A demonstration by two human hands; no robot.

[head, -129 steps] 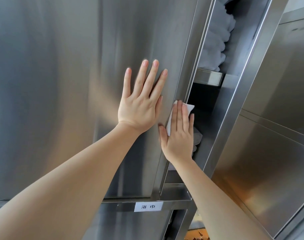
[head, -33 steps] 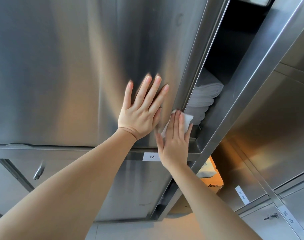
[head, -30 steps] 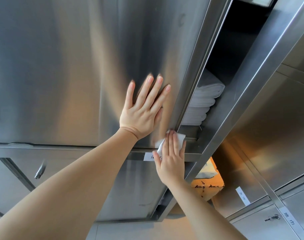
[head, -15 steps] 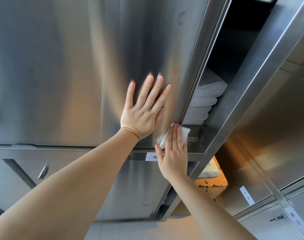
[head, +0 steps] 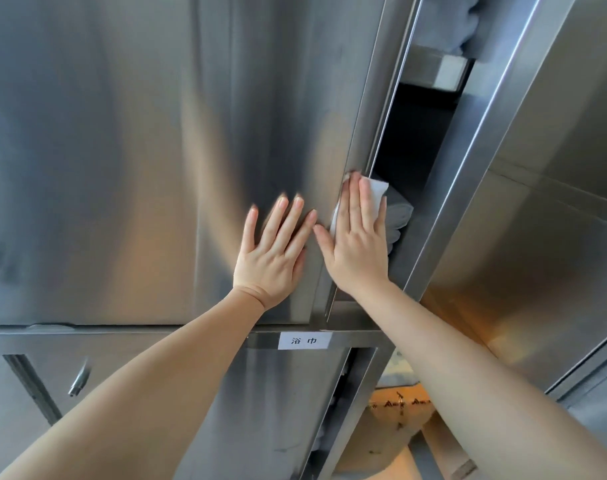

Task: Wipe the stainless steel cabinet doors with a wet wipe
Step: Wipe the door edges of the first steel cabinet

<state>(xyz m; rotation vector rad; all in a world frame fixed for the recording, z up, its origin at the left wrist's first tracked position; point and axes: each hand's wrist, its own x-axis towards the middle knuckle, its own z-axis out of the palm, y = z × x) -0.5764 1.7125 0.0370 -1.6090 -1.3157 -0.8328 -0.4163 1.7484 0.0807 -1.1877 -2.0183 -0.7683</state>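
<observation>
**Wiping door edge**

Right hand (head: 359,247), fingers flat, presses wipe (head: 376,192) on door (head: 156,150) right edge, which runs vertically. Wipe sits under and above fingertips; left hand (head: 272,251) flat, braces door beside. Stroke likely follows edge.

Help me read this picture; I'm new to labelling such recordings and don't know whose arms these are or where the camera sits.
There is no machine here: the camera is worn on a person's head and looks forward at their own two bare arms.

The left hand lies flat, fingers straight, on the stainless steel cabinet door, apparently to steady it. The right hand presses a white wet wipe with straight fingers against that door's right edge. The door stands ajar; in the gap behind it are folded towels on a shelf.

Below the door, a small white label is stuck on the frame, and a lower door has a metal handle.
</observation>
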